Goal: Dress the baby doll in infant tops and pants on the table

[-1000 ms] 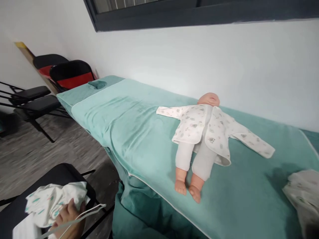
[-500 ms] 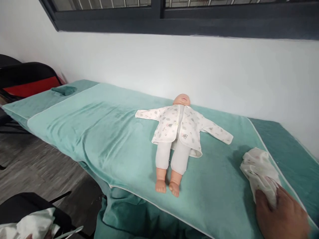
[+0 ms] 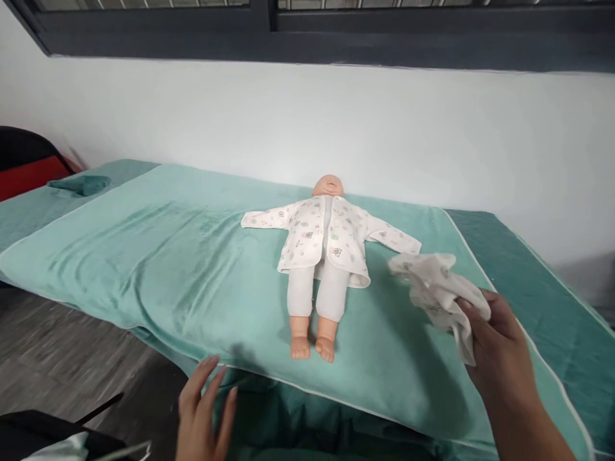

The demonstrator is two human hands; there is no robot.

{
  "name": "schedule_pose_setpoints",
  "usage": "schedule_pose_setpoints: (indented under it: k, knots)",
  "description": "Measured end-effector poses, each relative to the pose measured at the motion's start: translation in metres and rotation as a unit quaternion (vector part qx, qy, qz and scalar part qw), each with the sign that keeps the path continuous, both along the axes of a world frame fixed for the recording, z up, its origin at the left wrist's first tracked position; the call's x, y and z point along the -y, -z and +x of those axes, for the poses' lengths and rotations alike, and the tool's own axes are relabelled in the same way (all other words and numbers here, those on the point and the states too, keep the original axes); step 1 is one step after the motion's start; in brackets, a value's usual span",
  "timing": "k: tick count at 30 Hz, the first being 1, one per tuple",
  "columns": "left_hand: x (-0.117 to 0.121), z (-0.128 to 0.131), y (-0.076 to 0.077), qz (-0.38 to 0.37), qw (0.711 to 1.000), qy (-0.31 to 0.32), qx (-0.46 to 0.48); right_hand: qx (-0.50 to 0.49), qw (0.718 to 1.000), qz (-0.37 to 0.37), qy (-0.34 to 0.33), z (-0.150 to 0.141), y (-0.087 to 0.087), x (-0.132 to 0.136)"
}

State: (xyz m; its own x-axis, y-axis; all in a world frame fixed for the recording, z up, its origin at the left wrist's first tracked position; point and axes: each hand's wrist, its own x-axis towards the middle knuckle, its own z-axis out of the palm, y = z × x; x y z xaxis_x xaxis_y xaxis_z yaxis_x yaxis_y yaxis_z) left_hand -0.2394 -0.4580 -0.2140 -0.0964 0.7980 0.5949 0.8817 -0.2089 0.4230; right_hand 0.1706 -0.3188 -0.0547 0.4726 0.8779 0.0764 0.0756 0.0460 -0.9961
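Cloth [image 3: 439, 285], white and crumpled, is clasped in the right-hand grip [image 3: 500, 349] above the bed [image 3: 206, 275], not yet opened out, while the left-hand grip [image 3: 204, 410] is splayed, seemingly empty, and the jacket [image 3: 307, 234] already sits around the doll [image 3: 328, 221], front edges unjoined.

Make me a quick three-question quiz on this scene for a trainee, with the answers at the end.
1. Which hand holds the crumpled white cloth?
2. True or false: the doll wears socks on both feet.
3. Choose one. The left hand is nearest to:
a) the doll's head
b) the near edge of the green bed cover
c) the window frame

Key:
1. The right hand.
2. False; both feet are bare.
3. b
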Motion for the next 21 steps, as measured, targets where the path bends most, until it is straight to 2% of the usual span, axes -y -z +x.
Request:
schedule_pose_setpoints:
  k: [2, 4, 5, 7, 9, 10, 12, 14, 16, 19, 21]
  knots:
    - [-0.032, 0.032, -0.034, 0.000, 0.995, 0.073, 0.070, -0.108, 0.992, 0.041, -0.054, -0.027, -0.014, -0.007]
    - [-0.066, 0.063, -0.071, -0.046, 0.972, 0.140, 0.181, -0.169, 0.978, 0.051, -0.111, -0.055, -0.028, -0.014]
    - [-0.082, 0.075, -0.089, -0.080, 0.951, 0.172, 0.245, -0.188, 0.971, 0.052, -0.141, -0.068, -0.034, -0.017]
    - [-0.110, 0.094, -0.118, -0.116, 0.888, 0.216, 0.389, -0.220, 0.952, 0.038, -0.207, -0.093, -0.043, -0.020]
    - [-0.130, 0.102, -0.138, -0.148, 0.817, 0.271, 0.487, -0.246, 0.932, 0.016, -0.266, -0.112, -0.050, -0.021]
    - [-0.137, 0.103, -0.145, -0.152, 0.792, 0.286, 0.517, -0.255, 0.923, 0.006, -0.288, -0.120, -0.052, -0.022]
    - [-0.144, 0.100, -0.154, -0.157, 0.768, 0.298, 0.544, -0.265, 0.911, -0.016, -0.316, -0.131, -0.054, -0.024]
    - [-0.145, 0.092, -0.155, -0.146, 0.772, 0.290, 0.546, -0.266, 0.904, -0.040, -0.334, -0.138, -0.053, -0.026]
    - [-0.145, 0.083, -0.152, -0.132, 0.790, 0.267, 0.536, -0.260, 0.899, -0.062, -0.347, -0.142, -0.049, -0.029]
    - [-0.144, 0.070, -0.143, -0.109, 0.838, 0.209, 0.492, -0.237, 0.896, -0.074, -0.367, -0.149, -0.039, -0.032]
    - [-0.144, 0.064, -0.140, -0.099, 0.866, 0.184, 0.455, -0.198, 0.907, -0.056, -0.368, -0.154, -0.033, -0.032]
